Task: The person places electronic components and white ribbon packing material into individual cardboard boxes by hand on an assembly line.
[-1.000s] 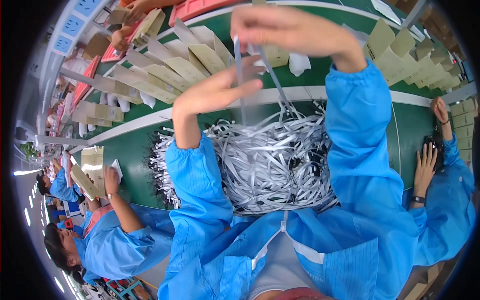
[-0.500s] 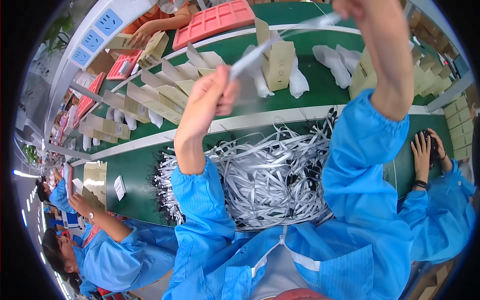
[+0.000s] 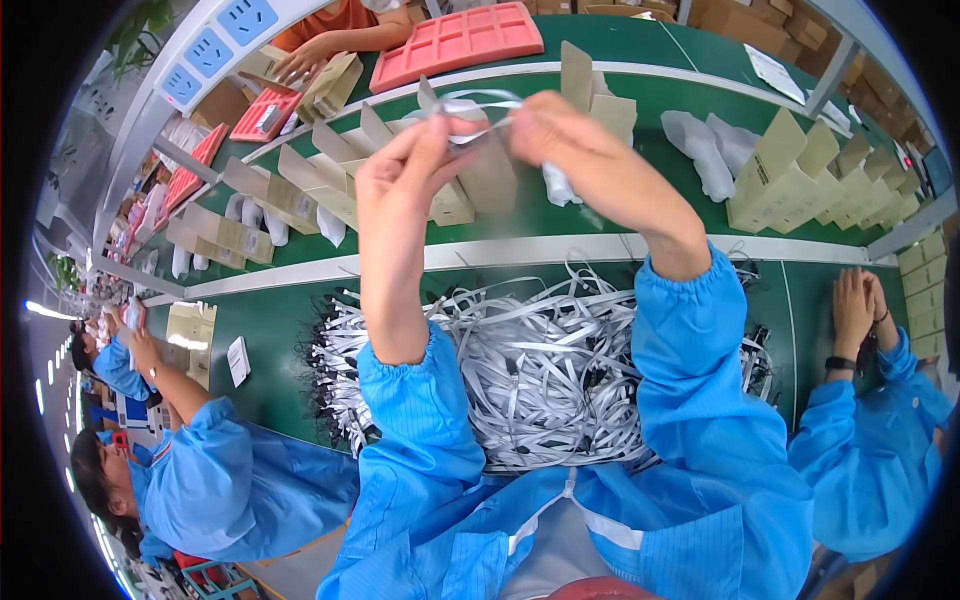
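Observation:
A white flat strap [image 3: 488,97] arches between my hands above the far part of the green table, its outline partly blurred. My left hand [image 3: 408,172] pinches one part of it between thumb and fingers. Just to its right, my right hand [image 3: 562,128] is closed on the other part, with the fingertips smeared by motion. Below my forearms lies a wide heap of similar white straps [image 3: 555,385] with black ends, spilling out at both sides. Behind my hands stand open beige boxes [image 3: 492,185], partly hidden by them.
A white metal rail [image 3: 560,250] crosses the table beyond the heap. White wrapped bundles [image 3: 700,150] and more beige boxes [image 3: 785,180] stand farther right. A pink compartment tray [image 3: 460,42] lies at the back. Co-workers sit at both sides; one's hands [image 3: 855,310] rest at the right.
My right hand has come down and left, close to my left hand. The strap, stretched long between them before, now bends in a short loop.

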A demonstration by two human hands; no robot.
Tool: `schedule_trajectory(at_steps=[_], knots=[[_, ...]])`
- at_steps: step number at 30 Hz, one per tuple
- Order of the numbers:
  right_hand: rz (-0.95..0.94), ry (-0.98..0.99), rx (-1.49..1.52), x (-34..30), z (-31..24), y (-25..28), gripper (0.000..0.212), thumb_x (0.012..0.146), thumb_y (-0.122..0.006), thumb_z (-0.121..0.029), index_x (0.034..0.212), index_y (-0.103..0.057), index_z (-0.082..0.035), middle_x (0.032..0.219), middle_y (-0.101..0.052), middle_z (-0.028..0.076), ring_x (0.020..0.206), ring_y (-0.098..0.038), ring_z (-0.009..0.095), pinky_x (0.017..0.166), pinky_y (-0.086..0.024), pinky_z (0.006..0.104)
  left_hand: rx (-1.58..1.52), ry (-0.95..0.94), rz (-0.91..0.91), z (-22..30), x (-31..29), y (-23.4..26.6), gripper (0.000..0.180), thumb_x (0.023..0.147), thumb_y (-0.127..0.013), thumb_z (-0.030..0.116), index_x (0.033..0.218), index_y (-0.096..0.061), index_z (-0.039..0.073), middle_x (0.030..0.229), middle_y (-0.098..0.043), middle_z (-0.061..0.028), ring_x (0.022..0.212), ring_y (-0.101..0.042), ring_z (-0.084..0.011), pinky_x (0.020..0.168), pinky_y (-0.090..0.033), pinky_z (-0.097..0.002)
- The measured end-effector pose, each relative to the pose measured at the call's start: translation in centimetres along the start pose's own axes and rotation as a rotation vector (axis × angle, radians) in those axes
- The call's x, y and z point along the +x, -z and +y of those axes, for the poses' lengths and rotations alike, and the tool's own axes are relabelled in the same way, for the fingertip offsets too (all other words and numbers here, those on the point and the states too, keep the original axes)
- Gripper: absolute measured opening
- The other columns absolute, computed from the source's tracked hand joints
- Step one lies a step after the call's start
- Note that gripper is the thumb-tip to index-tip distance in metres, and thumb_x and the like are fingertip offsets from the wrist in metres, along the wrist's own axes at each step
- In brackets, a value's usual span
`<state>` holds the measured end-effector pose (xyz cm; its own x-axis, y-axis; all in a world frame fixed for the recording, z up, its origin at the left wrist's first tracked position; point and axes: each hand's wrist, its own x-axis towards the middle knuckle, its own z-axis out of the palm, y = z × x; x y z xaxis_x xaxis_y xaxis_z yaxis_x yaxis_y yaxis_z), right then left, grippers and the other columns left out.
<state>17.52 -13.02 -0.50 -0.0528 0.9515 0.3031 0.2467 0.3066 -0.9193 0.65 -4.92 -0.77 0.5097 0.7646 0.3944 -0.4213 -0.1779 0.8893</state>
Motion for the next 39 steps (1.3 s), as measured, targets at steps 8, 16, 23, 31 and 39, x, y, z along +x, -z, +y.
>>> schedule_trajectory(at_steps=[8,16,23,31,39], knots=[[0.582,0.029,0.562,1.6,0.7,-1.8,0.035,0.105,-0.043,-0.038,0.105,-0.057,-0.005,0.074,-0.048,-0.001,0.062,-0.043,0.007,0.056,-0.037,0.0228,0.673,0.119,-0.205,-3.6,-0.7,-3.9,0.021,0.095,-0.061,0.012,0.107,-0.068,-0.003,0.091,-0.069,-0.0098,0.078,-0.058,-0.0063,0.071,-0.046,-0.0212],[0.651,0.319,0.599,1.9,-2.0,8.3,0.037,0.106,-0.038,-0.04,0.101,-0.052,-0.007,0.064,-0.025,-0.003,0.052,-0.021,0.007,0.046,-0.018,0.0246,0.982,0.216,-0.833,-6.5,-2.3,0.6,0.04,0.096,-0.059,0.036,0.118,-0.062,0.003,0.098,-0.069,-0.0182,0.088,-0.067,-0.0283,0.076,-0.05,-0.0382],[0.89,0.538,0.16,6.5,-0.2,12.5,0.033,0.107,-0.038,-0.034,0.086,-0.043,-0.009,0.064,-0.027,-0.003,0.052,-0.021,0.009,0.048,-0.021,0.0262,1.054,0.373,-0.749,-6.5,-1.9,1.4,0.051,0.095,-0.055,0.047,0.123,-0.06,0.004,0.101,-0.068,-0.0196,0.094,-0.064,-0.038,0.083,-0.049,-0.0432],[0.711,0.215,-0.348,6.0,7.3,13.2,0.03,0.106,-0.041,-0.032,0.095,-0.049,-0.005,0.065,-0.034,-0.002,0.054,-0.03,0.009,0.047,-0.027,0.0256,1.072,0.408,-0.704,-5.4,-1.8,1.9,0.052,0.095,-0.055,0.046,0.123,-0.06,0.003,0.103,-0.068,-0.02,0.097,-0.063,-0.0373,0.085,-0.049,-0.0425],[0.649,0.146,-0.088,7.1,4.1,15.1,0.031,0.106,-0.042,-0.034,0.093,-0.049,-0.006,0.061,-0.039,0.0,0.042,-0.033,0.009,0.037,-0.023,0.024,1.079,0.434,-0.698,-5.6,-1.6,2.0,0.051,0.095,-0.055,0.046,0.124,-0.06,0.003,0.104,-0.068,-0.0197,0.099,-0.063,-0.0375,0.086,-0.049,-0.0423]])
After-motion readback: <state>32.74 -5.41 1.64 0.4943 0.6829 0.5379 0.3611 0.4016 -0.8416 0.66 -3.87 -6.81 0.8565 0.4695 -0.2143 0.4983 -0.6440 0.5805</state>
